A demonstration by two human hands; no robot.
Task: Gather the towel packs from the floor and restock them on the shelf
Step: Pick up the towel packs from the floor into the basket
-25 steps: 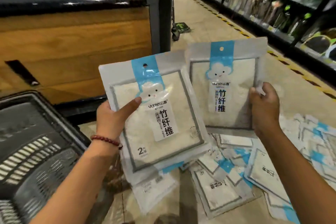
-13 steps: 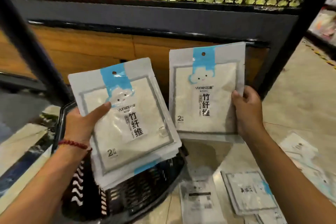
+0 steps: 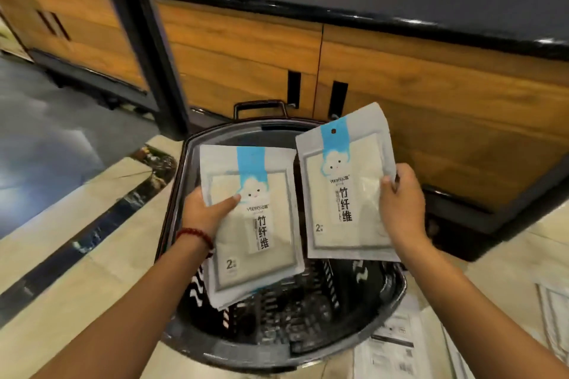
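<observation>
Shop: shopping basket (image 3: 246,355), shelf unit (image 3: 246,49).

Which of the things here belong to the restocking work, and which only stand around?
Job:
- stack gripped by left hand
- pack gripped by right hand
- floor packs
- basket, probably for gathering

Just there:
- cabinet
- post
- bracelet

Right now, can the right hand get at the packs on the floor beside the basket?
Probably not yet: the right hand grips a towel pack above the basket. The floor packs themselves lie uncovered beside it.
</observation>
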